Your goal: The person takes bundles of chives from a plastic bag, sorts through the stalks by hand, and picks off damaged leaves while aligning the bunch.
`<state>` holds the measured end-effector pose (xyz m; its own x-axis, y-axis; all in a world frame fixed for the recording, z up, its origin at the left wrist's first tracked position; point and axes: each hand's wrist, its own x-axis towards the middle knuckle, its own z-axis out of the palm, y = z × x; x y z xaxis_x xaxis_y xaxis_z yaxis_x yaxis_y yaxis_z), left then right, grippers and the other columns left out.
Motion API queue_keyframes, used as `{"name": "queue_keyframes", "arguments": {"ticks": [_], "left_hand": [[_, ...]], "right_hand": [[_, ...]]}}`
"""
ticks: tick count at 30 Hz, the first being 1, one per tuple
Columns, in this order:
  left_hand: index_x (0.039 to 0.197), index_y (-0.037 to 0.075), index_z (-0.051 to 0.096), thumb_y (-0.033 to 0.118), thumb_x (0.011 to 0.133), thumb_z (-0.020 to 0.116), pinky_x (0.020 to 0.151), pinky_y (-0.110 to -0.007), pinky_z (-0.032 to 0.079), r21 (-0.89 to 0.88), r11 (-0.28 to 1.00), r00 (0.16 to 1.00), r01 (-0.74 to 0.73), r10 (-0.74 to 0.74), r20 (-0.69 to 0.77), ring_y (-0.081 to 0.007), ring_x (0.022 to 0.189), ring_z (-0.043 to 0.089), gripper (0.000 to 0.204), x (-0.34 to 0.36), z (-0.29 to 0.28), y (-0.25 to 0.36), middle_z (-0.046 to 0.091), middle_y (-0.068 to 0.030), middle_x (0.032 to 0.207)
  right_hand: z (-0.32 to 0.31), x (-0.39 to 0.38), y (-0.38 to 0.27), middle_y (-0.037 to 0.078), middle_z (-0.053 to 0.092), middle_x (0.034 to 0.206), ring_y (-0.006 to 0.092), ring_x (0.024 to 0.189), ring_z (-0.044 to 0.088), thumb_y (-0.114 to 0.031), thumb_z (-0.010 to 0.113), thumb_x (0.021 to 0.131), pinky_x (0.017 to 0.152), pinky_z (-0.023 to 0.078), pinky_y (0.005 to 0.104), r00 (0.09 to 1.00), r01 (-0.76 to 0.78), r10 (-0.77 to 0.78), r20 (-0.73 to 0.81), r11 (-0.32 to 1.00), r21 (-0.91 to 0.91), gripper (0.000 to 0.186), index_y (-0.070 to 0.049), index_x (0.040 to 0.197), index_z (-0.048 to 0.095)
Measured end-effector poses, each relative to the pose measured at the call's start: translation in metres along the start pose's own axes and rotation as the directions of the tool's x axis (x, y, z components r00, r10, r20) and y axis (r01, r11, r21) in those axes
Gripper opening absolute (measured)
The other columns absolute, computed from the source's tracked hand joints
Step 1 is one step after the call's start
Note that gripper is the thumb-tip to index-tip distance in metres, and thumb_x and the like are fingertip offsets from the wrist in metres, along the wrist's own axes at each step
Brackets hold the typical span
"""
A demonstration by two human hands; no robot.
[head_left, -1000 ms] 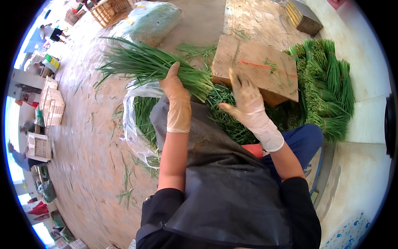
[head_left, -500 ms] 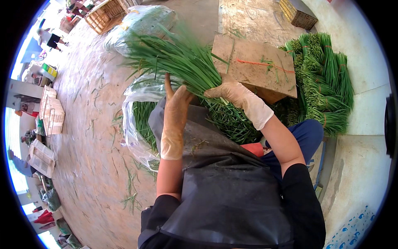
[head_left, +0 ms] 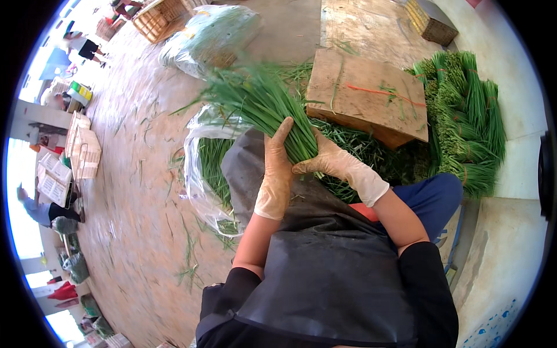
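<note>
A loose bunch of garlic chives is held over my lap, its leafy tips blurred and pointing up and to the left. My left hand, in a pale, stained glove, is wrapped about the lower part from the left with its thumb across the stalks. From the right, my gloved right hand grips the cut ends. Behind the hands lies a heap of loose chives. More chives fill an open clear plastic bag beside my left knee.
A wooden board with a red tie on it stands ahead. Tied chive bundles are stacked against the right wall. A full plastic sack and a wicker basket lie farther off. People and crates are at the left.
My left hand has come from beneath the leaves to the stalks, closing beside my right hand. The bunch has swung more upright and nearer to me. The whole view has shifted slightly.
</note>
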<state>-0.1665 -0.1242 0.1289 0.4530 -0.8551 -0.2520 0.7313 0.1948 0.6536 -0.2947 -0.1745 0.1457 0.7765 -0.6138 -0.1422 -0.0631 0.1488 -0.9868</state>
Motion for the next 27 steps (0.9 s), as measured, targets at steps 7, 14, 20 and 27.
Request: {"name": "queue_keyframes", "arguments": {"ticks": [7, 14, 20, 27], "left_hand": [[0.138, 0.001, 0.038, 0.022, 0.088, 0.064, 0.102, -0.039, 0.038, 0.419, 0.867, 0.962, -0.271, 0.262, 0.081, -0.0261, 0.119, 0.048, 0.060, -0.042, 0.011, 0.016, 0.049, -0.0143, 0.130], [0.136, 0.002, 0.041, 0.027, 0.082, 0.071, 0.102, -0.037, 0.040, 0.235, 0.954, 0.907, 0.185, -0.258, 0.333, -0.0254, 0.118, 0.051, 0.066, -0.003, -0.014, -0.007, 0.056, -0.0128, 0.124], [0.120, 0.004, 0.054, 0.012, 0.076, 0.075, 0.089, -0.031, 0.046, 0.342, 0.936, 0.949, -0.082, -0.032, 0.315, -0.0185, 0.100, 0.057, 0.049, 0.051, 0.043, -0.019, 0.060, -0.0046, 0.110], [0.112, 0.004, 0.060, 0.009, 0.076, 0.074, 0.090, -0.032, 0.046, 0.619, 0.727, 0.884, -0.297, -0.035, 0.466, -0.0182, 0.100, 0.056, 0.039, 0.129, 0.054, -0.049, 0.061, -0.0039, 0.107]], "right_hand": [[-0.034, 0.009, -0.009, 0.005, 0.063, 0.090, 0.0132, 0.077, 0.059, -0.010, 0.079, 0.070, 0.069, 0.050, 0.0287, 0.999, -0.054, 0.053, 0.009, 0.966, 0.252, 0.049, -0.002, 0.113, 0.057], [-0.025, 0.002, 0.010, 0.007, 0.062, 0.100, 0.0164, 0.089, 0.059, -0.019, 0.083, 0.068, 0.081, 0.050, 0.0312, 0.999, -0.043, 0.036, 0.035, 0.966, 0.255, 0.064, -0.001, 0.120, 0.052], [-0.085, 0.011, -0.004, 0.019, 0.056, 0.121, 0.0265, 0.117, 0.052, -0.030, 0.084, 0.065, 0.098, 0.042, 0.0349, 0.993, -0.090, 0.053, -0.103, 0.913, -0.397, 0.092, -0.001, 0.137, 0.035], [-0.149, 0.068, 0.014, 0.019, 0.055, 0.124, 0.0274, 0.116, 0.054, -0.024, 0.082, 0.066, 0.099, 0.043, 0.0374, 0.918, 0.239, -0.325, -0.227, 0.910, -0.338, 0.090, -0.004, 0.139, 0.032]]}}
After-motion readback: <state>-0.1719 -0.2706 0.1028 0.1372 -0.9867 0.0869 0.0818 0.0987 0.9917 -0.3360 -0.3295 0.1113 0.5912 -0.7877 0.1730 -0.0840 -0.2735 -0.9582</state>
